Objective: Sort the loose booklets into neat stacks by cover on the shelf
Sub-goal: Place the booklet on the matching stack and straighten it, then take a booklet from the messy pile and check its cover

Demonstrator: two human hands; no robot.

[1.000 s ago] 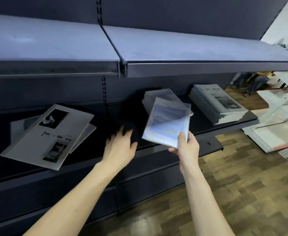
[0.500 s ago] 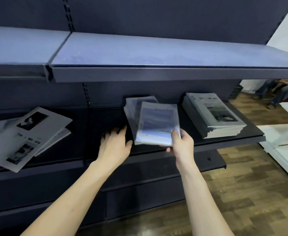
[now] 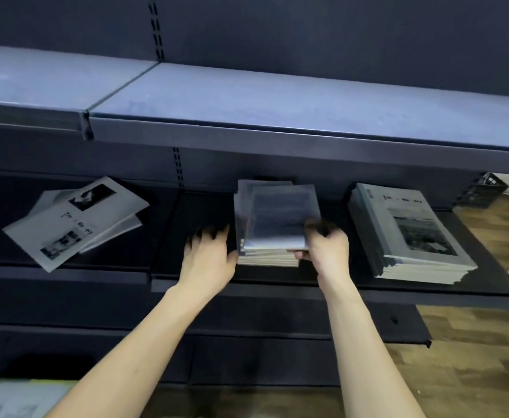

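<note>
- A dark metal shelving unit fills the view, with a bare upper shelf (image 3: 277, 107) above the middle shelf (image 3: 277, 283) that carries the booklets; wood-pattern flooring (image 3: 473, 372) shows at the lower right.
- A blue-covered booklet (image 3: 280, 218) lies on top of the centre stack (image 3: 266, 259) on the middle shelf, slightly askew to it.
- The right hand (image 3: 327, 248) pinches this booklet's near right corner, fingers curled round the edge; motion blur hides the fingertips.
- The left hand (image 3: 209, 254) lies open on the shelf, fingers spread, thumb against the stack's left side.
- Far left, two loose grey booklets (image 3: 75, 220) lie crooked, one over the other.
- On the right a tidy grey stack (image 3: 409, 233) stands apart.
</note>
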